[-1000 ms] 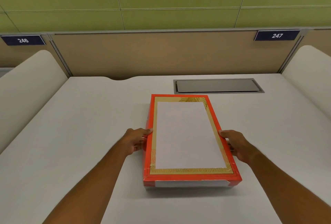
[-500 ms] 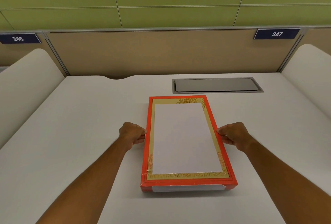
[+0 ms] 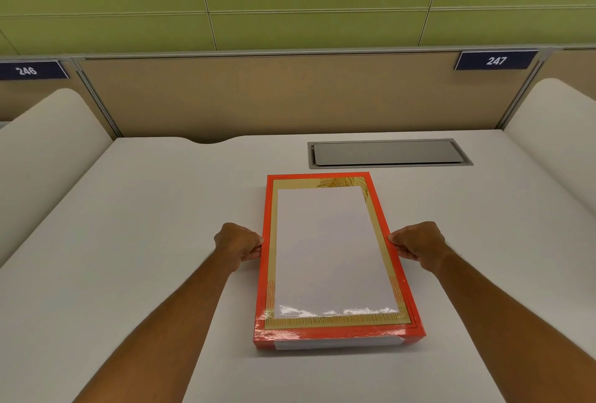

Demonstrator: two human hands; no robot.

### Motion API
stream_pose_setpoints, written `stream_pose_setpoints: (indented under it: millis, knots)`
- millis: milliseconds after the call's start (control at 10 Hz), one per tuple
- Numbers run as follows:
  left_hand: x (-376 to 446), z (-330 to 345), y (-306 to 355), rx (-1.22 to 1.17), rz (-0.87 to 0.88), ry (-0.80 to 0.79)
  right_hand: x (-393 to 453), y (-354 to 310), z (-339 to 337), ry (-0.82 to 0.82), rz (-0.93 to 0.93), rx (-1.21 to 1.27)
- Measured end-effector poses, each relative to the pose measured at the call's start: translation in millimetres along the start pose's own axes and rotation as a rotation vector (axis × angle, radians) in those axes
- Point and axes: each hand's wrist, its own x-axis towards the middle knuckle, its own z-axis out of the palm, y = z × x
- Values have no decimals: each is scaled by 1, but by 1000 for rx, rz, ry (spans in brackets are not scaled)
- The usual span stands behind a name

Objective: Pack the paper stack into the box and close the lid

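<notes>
A flat red box (image 3: 335, 334) lies lengthwise on the white desk (image 3: 129, 241), with its lid down on it. The top shows a gold border around a large white rectangle (image 3: 332, 251); I cannot tell whether that is a sheet or print. A white strip shows along the box's near end. My left hand (image 3: 240, 246) is curled on the middle of the left long edge. My right hand (image 3: 416, 246) pinches the right long edge opposite it. No separate paper stack is in sight.
A grey cable hatch (image 3: 387, 152) is set into the desk just behind the box. A tan partition (image 3: 258, 96) closes the back. Rounded white dividers stand at the left (image 3: 48, 151) and right (image 3: 554, 131).
Both hands have gone from fingers laid along the box's sides to curled grips on its long edges, a little farther up. The box stays in place.
</notes>
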Motion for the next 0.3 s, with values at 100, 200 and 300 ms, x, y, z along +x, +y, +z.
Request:
stream_pose_setpoints:
  millis: [100, 200, 300]
  knots:
    - [-6, -1, 1, 144, 94, 23, -5, -3, 2, 58, -43, -160]
    - [-15, 0, 2, 298, 244, 75, -15, -7, 8, 135, -130, -309]
    - [-32, 3, 12, 392, 507, 148, -30, -14, 25, 240, -356, -496]
